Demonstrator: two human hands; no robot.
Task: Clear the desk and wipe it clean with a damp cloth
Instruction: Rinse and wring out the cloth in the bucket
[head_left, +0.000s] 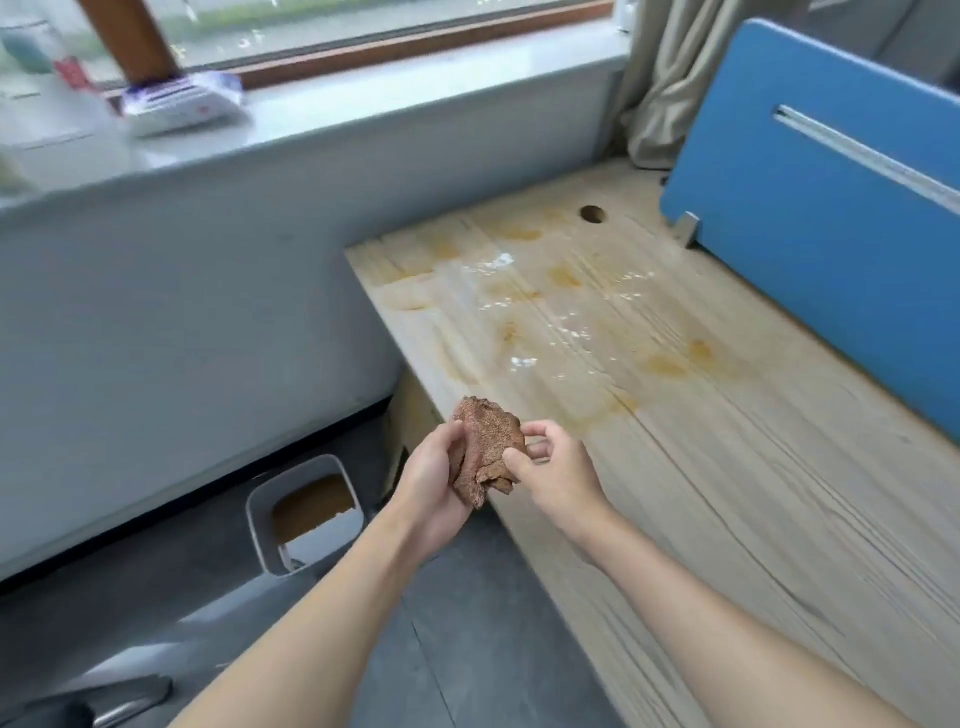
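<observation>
Both hands are holding a bunched-up brown cloth (485, 449) just off the near edge of the wooden desk (727, 467). The left hand (434, 478) is wrapping around it. The right hand (556, 462) is pinching its side. Wet orange-brown stains (561, 278) are sitting on the desk.

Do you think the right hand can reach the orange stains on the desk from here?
Probably yes: the right hand, pinching the brown cloth at the edge of the desk, has nothing standing between it and the orange stains.
</observation>
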